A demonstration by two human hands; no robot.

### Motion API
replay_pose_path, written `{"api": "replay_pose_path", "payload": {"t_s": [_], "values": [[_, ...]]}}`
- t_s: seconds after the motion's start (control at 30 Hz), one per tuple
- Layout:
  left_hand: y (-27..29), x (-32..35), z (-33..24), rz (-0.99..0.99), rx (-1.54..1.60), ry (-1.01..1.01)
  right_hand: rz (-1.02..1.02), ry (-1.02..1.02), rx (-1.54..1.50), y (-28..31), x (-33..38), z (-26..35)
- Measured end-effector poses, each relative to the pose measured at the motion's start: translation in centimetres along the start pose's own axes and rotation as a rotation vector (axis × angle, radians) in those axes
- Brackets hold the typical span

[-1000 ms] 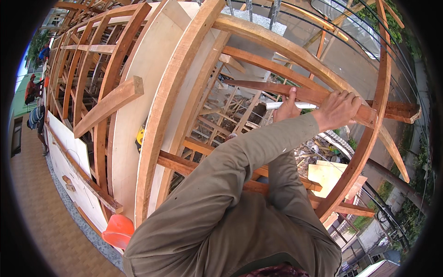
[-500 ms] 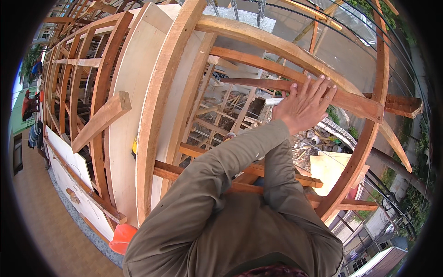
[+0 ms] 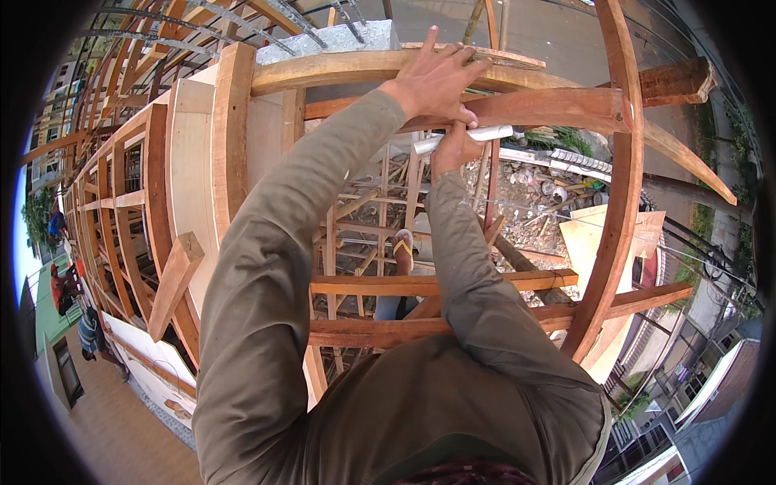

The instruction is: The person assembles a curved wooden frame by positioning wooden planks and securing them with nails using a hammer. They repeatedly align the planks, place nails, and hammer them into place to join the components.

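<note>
My left hand (image 3: 440, 79), its fingers spread, lies across the far long timber (image 3: 339, 71) and the left end of a reddish-brown plank (image 3: 558, 109). Just below it, my right hand (image 3: 457, 150) is closed around a white tube-shaped thing (image 3: 493, 133). That white piece lies sideways under the plank, and I cannot tell whether it is a handle or a length of pipe. The plank's right end meets an upright-looking reddish timber (image 3: 618, 178). My left hand covers part of the plank's left end.
Two crossbeams (image 3: 501, 281) run in front of my body. Below, a foot in a sandal (image 3: 403, 242) rests among lower framing and rubble. Steel bars (image 3: 347, 24) rise from a concrete block (image 3: 323, 44). A short timber (image 3: 175, 283) sticks out left. Other people (image 3: 63, 289) stand far left.
My left hand has moved left along the timbers, and the view has shifted. My right hand, hidden before, now shows with the white tube-shaped thing. The plank now lies closer to the far timber.
</note>
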State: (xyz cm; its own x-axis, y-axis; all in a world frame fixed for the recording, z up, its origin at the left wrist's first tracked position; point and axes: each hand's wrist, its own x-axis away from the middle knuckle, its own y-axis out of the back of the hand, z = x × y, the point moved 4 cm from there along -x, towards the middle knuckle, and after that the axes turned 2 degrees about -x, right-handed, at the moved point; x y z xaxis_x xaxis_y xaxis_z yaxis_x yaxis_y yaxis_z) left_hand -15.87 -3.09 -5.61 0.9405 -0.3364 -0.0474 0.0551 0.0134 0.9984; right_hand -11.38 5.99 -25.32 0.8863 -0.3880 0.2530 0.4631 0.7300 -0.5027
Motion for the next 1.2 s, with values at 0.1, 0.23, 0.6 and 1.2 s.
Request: {"api": "replay_pose_path", "payload": {"t_s": [0.1, 0.23, 0.6, 1.2], "values": [[-1.1, -0.9, 0.5, -0.008, 0.052, -0.040, -0.045, 0.030, 0.040, -1.0, 0.9, 1.7], [-1.7, -2.3, -0.5, -0.053, 0.072, -0.040, -0.057, -0.032, 0.062, -0.9, 0.9, 2.6], [-1.4, -2.9, -1.0, -0.024, 0.138, -0.010, -0.097, -0.009, 0.019, 2.0, -1.5, -0.8], [-2.2, -6.2, -4.4, -0.068, 0.322, 0.039, -0.040, -0.209, 0.000, 0.9, 1.7, -1.0]]}}
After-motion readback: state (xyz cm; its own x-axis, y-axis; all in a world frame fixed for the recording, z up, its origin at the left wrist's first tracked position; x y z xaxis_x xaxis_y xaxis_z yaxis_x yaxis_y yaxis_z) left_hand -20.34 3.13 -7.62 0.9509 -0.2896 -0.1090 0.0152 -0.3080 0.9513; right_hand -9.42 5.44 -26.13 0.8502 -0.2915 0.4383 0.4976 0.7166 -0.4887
